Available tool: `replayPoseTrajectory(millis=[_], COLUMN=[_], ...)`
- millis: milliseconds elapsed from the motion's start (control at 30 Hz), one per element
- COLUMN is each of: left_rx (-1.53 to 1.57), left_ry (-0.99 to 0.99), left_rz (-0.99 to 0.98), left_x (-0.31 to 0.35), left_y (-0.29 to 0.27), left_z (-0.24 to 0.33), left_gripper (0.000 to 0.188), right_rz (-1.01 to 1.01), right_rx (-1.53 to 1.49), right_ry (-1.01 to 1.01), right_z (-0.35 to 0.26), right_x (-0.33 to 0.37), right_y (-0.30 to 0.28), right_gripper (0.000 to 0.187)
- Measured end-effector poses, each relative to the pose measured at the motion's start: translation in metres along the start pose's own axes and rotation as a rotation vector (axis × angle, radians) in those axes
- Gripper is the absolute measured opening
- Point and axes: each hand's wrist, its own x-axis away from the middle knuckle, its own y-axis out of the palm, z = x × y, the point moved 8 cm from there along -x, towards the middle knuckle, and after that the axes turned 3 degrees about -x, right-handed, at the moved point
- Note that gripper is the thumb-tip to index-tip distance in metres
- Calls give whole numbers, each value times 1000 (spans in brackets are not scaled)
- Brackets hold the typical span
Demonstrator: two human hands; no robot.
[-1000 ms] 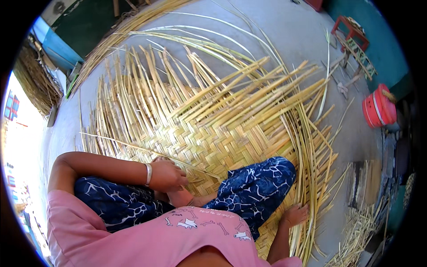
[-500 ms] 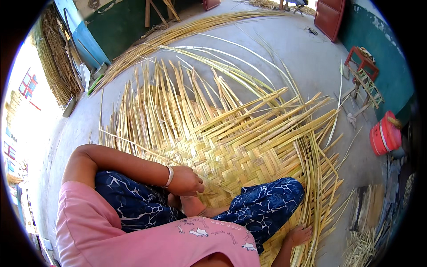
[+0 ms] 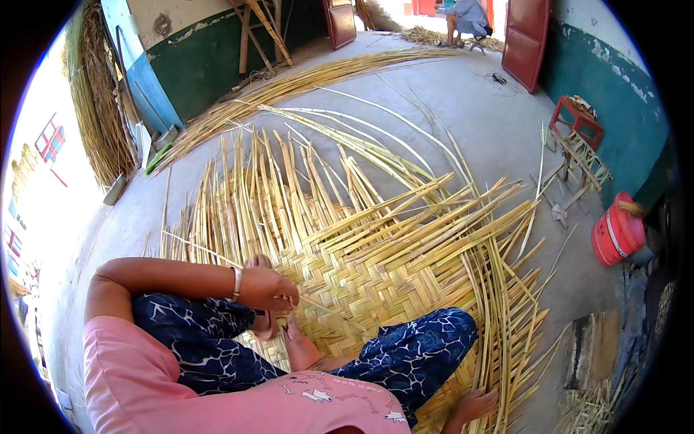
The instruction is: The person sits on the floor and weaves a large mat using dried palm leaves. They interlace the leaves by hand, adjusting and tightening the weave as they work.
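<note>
A large herringbone mat [image 3: 340,278] of split yellow reeds lies under and in front of me. My left hand [image 3: 269,289], with a bracelet at the wrist, is curled closed over the mat. A thin pale reed strip [image 3: 195,247] runs through its fingers and slants down to the right across the weave. Down at the right, my right hand [image 3: 477,405] rests near the mat's edge with its fingers stretched out, beside long loose reeds [image 3: 481,304]. Unwoven reed ends [image 3: 246,188] fan out along the far edge and the right side.
My bare foot [image 3: 302,351] and a sandalled foot [image 3: 260,322] rest on the mat. Long reeds [image 3: 289,79] lie across the floor beyond it. At the right stand a red bucket [image 3: 618,230] and a small wooden frame [image 3: 585,155]. A person [image 3: 466,18] sits by the doorway.
My view has tilted up, showing more of the doorway and the seated person. My left hand has shifted left across the mat, uncovering the sandalled foot. The right hand stays low at the right.
</note>
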Motion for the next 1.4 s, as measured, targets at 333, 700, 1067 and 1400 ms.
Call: replayPoseTrajectory(millis=[333, 700, 1067, 1400], left_rx=[-244, -284, -383, -375], left_ry=[-167, 351, -958, -941], left_rz=[103, 1225, 840, 884], left_x=[-15, 119, 5, 4], left_y=[-69, -239, 81, 69], left_z=[-51, 91, -321, -313], left_gripper=[22, 29, 28, 20], right_rz=[-38, 222, -1834, -1700], right_rx=[-755, -1104, -999, -903], right_ry=[-520, -1136, -782, -850], right_z=[-187, -349, -384, -391], right_x=[2, 14, 401, 383], right_y=[-119, -366, 29, 14], right_gripper=[37, 44, 53, 56])
